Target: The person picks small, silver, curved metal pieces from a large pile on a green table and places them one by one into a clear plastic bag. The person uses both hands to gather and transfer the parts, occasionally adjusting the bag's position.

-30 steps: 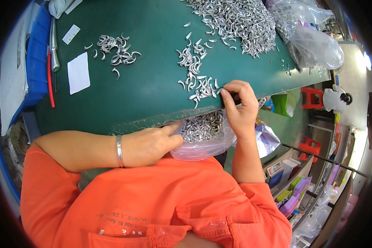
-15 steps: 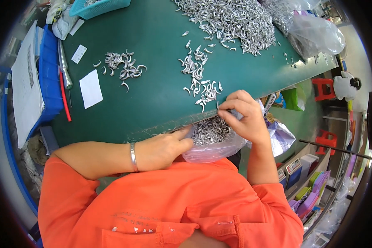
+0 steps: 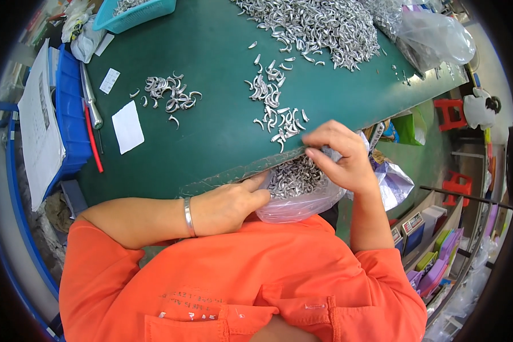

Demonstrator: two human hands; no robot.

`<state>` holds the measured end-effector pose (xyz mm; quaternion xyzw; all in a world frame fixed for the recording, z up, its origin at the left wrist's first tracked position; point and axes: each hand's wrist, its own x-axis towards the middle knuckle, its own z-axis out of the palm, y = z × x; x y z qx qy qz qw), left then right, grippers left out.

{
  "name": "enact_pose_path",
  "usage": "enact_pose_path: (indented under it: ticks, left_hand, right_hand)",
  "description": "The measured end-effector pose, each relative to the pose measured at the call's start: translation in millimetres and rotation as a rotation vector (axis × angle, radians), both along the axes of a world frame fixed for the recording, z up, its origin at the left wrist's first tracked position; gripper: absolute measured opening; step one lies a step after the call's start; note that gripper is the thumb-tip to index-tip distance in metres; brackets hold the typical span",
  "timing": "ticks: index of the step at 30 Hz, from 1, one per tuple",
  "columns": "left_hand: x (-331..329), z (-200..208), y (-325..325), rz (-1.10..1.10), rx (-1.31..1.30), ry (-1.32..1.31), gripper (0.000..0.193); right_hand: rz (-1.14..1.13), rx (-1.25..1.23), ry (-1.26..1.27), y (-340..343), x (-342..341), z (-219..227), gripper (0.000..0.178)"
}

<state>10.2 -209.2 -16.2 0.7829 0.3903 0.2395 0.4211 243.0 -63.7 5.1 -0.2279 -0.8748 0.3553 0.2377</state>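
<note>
Green tabletop (image 3: 222,102) ends right at your hands — bare mat lies between the metal-clip piles. Your clear plastic bag (image 3: 299,199) of curved metal clips hangs below that edge, between both hands. Your left hand (image 3: 228,205) pinches its rim closed-fingered; your right hand (image 3: 339,157) grips the far rim.
</note>
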Motion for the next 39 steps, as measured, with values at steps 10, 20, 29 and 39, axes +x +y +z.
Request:
enact_pose_path:
  ticks: [10, 20, 29, 39]
  left_hand:
    - [-0.8, -2.1, -1.1, -0.003, 0.002, 0.014, 0.021]
    - [-0.7, -0.5, -1.4, -0.002, 0.014, 0.019, 0.023]
    - [-0.4, -0.6, -1.0, -0.003, -0.003, 0.016, 0.02]
    - [-2.1, 8.1, 1.9, -0.041, -0.145, 0.074, 0.016]
  right_hand:
    - [0.123, -0.014, -0.068, -1.8, 3.8, 9.7, 0.021]
    - [-0.1, 0.101, 0.027, -6.1, -5.4, -5.5, 0.018]
    - [0.051, 0.148, -0.006, -12.8, -15.5, -7.9, 0.03]
    - [0.094, 0.16, 0.02, -19.0, -32.3, -5.7, 0.019]
